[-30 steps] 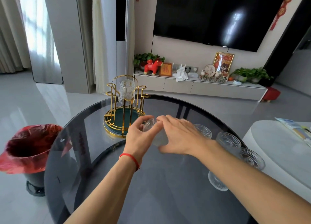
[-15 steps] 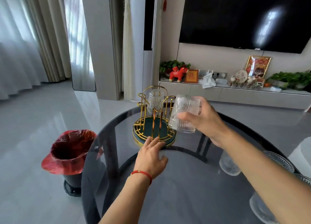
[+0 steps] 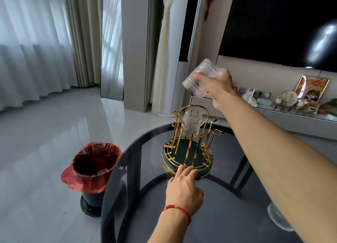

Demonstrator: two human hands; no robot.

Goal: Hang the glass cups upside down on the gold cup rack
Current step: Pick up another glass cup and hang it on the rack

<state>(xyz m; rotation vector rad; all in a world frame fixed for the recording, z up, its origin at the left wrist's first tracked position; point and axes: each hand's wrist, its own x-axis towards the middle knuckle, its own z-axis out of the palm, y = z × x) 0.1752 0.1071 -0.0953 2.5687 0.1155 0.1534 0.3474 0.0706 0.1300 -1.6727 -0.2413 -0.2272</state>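
Observation:
The gold cup rack (image 3: 189, 149) with a green base stands on the round dark glass table (image 3: 228, 197). One ribbed glass cup (image 3: 191, 121) hangs upside down on a far peg. My right hand (image 3: 217, 85) holds a second ribbed glass cup (image 3: 198, 78) in the air above and slightly right of the rack, tilted with its mouth down-left. My left hand (image 3: 184, 186) rests flat on the table with its fingertips touching the rack's front rim.
A bin with a red liner (image 3: 93, 168) stands on the floor left of the table. Another glass (image 3: 279, 219) sits at the table's right, partly behind my right arm. A low cabinet with ornaments (image 3: 291, 104) and a dark television lie beyond.
My right hand has lifted the cup higher, above the rack, and tilted it further over. My left hand has slid forward to touch the rack's base. The view has swung left.

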